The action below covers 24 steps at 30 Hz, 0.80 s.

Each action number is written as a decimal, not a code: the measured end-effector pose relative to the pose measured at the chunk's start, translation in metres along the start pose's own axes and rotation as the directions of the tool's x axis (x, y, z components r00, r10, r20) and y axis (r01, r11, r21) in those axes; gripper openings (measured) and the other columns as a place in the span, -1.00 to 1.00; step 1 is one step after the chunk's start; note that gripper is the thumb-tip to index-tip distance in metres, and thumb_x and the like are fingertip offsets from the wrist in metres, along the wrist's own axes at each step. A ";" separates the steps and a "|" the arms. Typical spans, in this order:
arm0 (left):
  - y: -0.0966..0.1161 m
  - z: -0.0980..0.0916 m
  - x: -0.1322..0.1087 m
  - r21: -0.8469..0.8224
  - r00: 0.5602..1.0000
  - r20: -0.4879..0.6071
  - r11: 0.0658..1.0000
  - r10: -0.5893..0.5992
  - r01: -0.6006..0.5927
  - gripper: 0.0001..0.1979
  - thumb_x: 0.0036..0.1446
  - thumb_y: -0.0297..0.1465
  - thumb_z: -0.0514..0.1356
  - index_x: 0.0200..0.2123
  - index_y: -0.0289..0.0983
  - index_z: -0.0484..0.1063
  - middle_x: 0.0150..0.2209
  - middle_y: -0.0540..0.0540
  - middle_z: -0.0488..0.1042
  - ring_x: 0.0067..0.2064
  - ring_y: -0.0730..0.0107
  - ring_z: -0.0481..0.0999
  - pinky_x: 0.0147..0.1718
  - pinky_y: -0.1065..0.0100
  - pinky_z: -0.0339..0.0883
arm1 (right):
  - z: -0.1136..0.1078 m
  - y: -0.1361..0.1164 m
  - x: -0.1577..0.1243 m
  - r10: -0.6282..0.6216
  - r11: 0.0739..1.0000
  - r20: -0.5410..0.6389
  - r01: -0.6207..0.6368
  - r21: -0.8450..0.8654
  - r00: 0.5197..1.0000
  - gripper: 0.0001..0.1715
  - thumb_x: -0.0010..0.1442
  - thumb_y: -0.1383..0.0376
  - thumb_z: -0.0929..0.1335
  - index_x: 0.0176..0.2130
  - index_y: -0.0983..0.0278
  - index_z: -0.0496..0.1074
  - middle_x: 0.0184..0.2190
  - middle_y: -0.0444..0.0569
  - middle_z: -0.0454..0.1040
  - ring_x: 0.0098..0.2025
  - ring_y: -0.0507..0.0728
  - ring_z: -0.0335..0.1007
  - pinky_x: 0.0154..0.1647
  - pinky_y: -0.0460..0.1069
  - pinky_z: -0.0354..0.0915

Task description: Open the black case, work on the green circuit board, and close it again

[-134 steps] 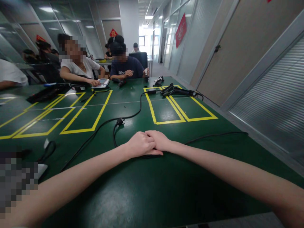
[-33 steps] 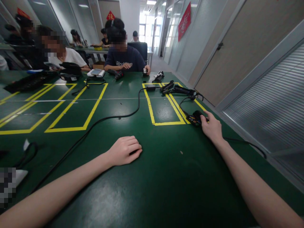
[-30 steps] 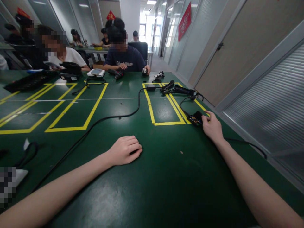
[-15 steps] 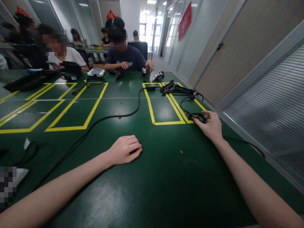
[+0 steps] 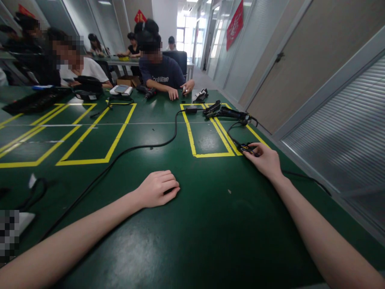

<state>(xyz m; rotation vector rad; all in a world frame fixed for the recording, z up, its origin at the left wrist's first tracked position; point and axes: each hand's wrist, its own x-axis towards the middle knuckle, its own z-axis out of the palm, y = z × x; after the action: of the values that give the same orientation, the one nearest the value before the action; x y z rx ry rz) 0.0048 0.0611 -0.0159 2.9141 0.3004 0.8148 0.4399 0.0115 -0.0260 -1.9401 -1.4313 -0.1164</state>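
My left hand (image 5: 159,188) rests on the green tabletop with its fingers curled in and the thumb near the index finger. I see nothing in it. Farther off on the right, my right hand (image 5: 266,158) pinches a small black part with blue and yellow wires (image 5: 247,149) between thumb and fingers, low over the yellow tape. The fingers hide some of this part. A thin black cable (image 5: 229,130) runs from near it up to a black jointed arm-like device (image 5: 230,113), which lies just behind.
A long black cord (image 5: 132,149) with an inline box (image 5: 191,110) crosses the green table (image 5: 192,241). Yellow tape (image 5: 106,154) marks rectangles. Opposite, a person in a dark shirt (image 5: 162,74) handles a small part near a drill (image 5: 149,94). A glass partition (image 5: 339,128) lines the right.
My right hand and the wired black part have shifted slightly left. The left hand stays put. Across the table, the person's hands have come lower and closer together.
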 end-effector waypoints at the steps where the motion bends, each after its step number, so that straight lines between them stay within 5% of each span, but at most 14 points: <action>1: 0.000 0.000 0.000 -0.002 1.000 -0.003 1.000 0.003 -0.003 -0.71 0.46 -0.40 0.08 -0.28 -0.29 0.54 -0.37 -0.09 0.57 -0.35 0.38 0.51 -0.33 0.38 0.40 | 0.000 0.000 0.000 0.006 1.000 0.000 -0.006 0.022 1.000 -0.52 0.10 -0.06 0.43 -0.13 0.22 0.52 -0.44 -0.05 0.50 -0.39 0.22 0.45 -0.37 0.05 0.30; 11: 0.000 0.001 0.000 -0.008 1.000 -0.010 1.000 0.011 -0.011 -0.73 0.45 -0.41 0.09 -0.28 -0.30 0.54 -0.38 -0.09 0.56 -0.34 0.37 0.50 -0.32 0.38 0.37 | -0.002 -0.004 0.000 0.027 0.998 -0.075 -0.022 0.067 0.997 -0.59 0.01 0.08 0.45 -0.15 0.20 0.49 -0.46 -0.13 0.38 -0.39 0.19 0.41 -0.29 0.05 0.35; 17: -0.001 0.001 0.000 -0.005 1.000 0.025 1.000 -0.012 0.012 -0.70 0.47 -0.39 0.07 -0.28 -0.29 0.55 -0.37 -0.09 0.56 -0.34 0.38 0.51 -0.31 0.38 0.39 | 0.000 0.010 0.002 0.056 0.991 -0.223 -0.081 -0.106 0.973 -0.49 0.07 0.07 0.43 -0.04 0.28 0.57 -0.37 -0.01 0.50 -0.31 0.25 0.47 -0.25 0.08 0.38; 24: 0.000 0.000 0.000 -0.017 1.000 -0.002 1.000 0.008 -0.008 -0.72 0.46 -0.40 0.09 -0.28 -0.30 0.54 -0.37 -0.09 0.56 -0.33 0.37 0.52 -0.32 0.37 0.40 | 0.005 0.017 0.003 0.076 0.974 -0.016 -0.077 -0.213 0.997 -0.56 0.14 0.06 0.42 -0.11 0.29 0.64 -0.11 0.19 0.61 -0.06 0.41 0.55 -0.12 0.19 0.45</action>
<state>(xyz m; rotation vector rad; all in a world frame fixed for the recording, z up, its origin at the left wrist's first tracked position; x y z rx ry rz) 0.0050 0.0612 -0.0160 2.9011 0.2807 0.8171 0.4540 0.0146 -0.0367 -2.1632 -1.3842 -0.2503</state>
